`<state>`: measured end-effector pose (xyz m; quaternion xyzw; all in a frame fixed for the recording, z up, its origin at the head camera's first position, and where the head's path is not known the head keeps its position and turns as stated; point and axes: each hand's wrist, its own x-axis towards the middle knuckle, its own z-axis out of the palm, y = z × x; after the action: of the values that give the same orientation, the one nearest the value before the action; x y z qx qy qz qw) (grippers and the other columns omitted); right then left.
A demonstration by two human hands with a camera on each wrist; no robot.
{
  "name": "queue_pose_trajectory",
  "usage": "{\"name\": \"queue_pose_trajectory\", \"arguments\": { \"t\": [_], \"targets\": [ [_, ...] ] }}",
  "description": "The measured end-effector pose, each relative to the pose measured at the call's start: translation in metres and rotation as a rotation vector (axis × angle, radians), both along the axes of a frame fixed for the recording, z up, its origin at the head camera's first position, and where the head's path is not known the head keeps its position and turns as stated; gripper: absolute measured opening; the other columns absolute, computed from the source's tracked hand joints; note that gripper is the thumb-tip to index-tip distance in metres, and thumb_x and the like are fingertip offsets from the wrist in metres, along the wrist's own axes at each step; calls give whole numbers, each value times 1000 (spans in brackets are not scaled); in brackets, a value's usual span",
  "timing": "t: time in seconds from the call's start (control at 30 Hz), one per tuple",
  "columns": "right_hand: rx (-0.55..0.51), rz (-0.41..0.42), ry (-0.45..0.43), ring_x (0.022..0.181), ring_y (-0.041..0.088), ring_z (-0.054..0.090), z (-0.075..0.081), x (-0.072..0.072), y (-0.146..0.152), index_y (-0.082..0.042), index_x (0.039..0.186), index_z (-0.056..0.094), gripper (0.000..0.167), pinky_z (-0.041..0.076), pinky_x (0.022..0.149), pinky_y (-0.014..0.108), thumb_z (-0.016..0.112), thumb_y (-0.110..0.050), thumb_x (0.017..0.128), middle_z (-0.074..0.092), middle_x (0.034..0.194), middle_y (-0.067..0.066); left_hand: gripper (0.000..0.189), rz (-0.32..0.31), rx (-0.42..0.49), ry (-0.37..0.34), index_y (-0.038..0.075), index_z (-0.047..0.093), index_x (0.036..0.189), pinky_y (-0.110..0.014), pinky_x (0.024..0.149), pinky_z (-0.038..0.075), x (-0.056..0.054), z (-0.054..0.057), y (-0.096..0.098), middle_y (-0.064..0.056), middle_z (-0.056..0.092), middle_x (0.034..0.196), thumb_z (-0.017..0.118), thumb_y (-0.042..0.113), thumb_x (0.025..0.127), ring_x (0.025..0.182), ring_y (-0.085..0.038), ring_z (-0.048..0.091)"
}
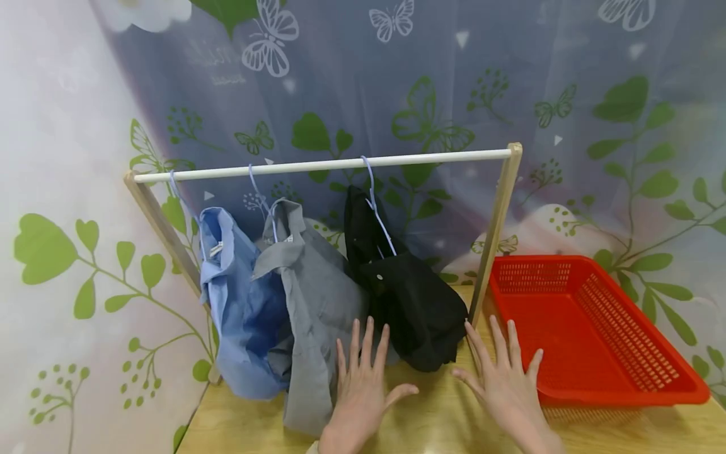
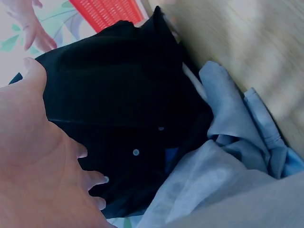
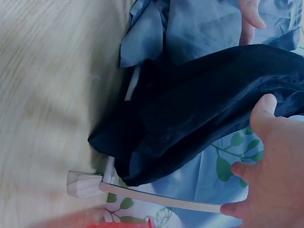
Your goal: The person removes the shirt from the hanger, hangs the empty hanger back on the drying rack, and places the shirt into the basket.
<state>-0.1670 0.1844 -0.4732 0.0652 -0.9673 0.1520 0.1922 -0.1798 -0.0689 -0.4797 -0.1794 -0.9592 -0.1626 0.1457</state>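
Head view: black garment (image 1: 425, 315), creased and pale-buttoned, hangs on a lilac hanger (image 1: 372, 186) from the white rail (image 1: 317, 166), beside the grey shirt (image 1: 320, 284). Left hand (image 1: 362, 391) and right hand (image 1: 507, 386) reach forward, fingers spread, grasping nothing.

Clothes (image 1: 425, 309) on rack (image 1: 323, 166) (basket (image 1: 578, 334) right)

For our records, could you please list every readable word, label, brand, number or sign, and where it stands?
Nothing can be read with certainty.
Backdrop: faint lettering, too blurred to read.
Blue garment: white collar tag, too small to read.
Grey garment: pale collar spot, too small to tell.
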Motion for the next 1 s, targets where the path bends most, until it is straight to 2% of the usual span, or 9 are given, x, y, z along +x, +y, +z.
{"name": "queue_pose_trajectory", "arguments": {
  "t": [0.27,0.4,0.5,0.57,0.63,0.73,0.8,0.9,1.0],
  "targets": [
    [-36,13,-94,151,50,8,18,0,1,-30,159,32,77,8,102,87,57,-63,95,28,161,26,106,-16,29,5,25,11,165,-72,115,15,-1,16,-2,-12,6,170,60,72,84,156,-37,1],
    [-55,36,-27,141,49,36,30,-1,0,-21,149,52,63,28,106,75,62,-53,96,50,147,24,93,-26,67,-5,19,28,161,-69,115,23,0,29,-5,-18,28,163,58,68,88,153,-40,17],
    [-83,46,97,93,34,67,39,-2,-2,-17,132,68,44,57,76,48,71,-40,94,69,125,15,75,-48,89,36,13,52,147,-59,114,35,3,39,-9,-17,51,147,52,64,93,143,-37,40],
    [-104,46,182,55,17,56,46,-5,-3,-19,121,75,32,47,47,32,74,-34,92,76,109,8,61,-69,99,97,11,65,132,-49,109,44,6,45,-10,-13,63,133,49,59,97,131,-31,54],
    [-126,43,254,42,7,31,54,-8,-4,-22,114,77,24,26,37,25,76,-29,91,77,97,2,47,-94,114,164,12,71,120,-40,100,51,9,51,-9,-7,69,120,51,49,102,116,-25,64],
    [-151,62,354,41,3,16,66,-14,-8,-24,112,78,21,17,38,23,77,-24,91,77,86,-4,27,-113,146,250,15,73,114,-33,86,56,11,62,-8,-1,71,110,56,35,105,100,-18,68],
    [-177,92,383,42,2,21,76,-18,-14,-23,115,76,23,18,38,23,76,-24,92,75,83,-5,20,-119,171,291,17,73,113,-31,80,58,12,71,-8,2,71,108,60,28,104,96,-15,68],
    [-225,145,362,49,3,44,91,-22,-25,-24,124,72,29,27,40,23,73,-27,95,75,88,-5,17,-129,209,342,18,73,116,-30,78,58,12,86,-12,2,70,111,62,23,103,98,-14,68],
    [-263,196,309,72,11,66,105,-26,-38,-24,134,66,37,42,48,27,69,-31,98,75,105,-1,19,-136,223,406,15,72,119,-31,83,58,9,102,-20,-1,69,118,64,20,102,106,-17,67]
  ]
}}
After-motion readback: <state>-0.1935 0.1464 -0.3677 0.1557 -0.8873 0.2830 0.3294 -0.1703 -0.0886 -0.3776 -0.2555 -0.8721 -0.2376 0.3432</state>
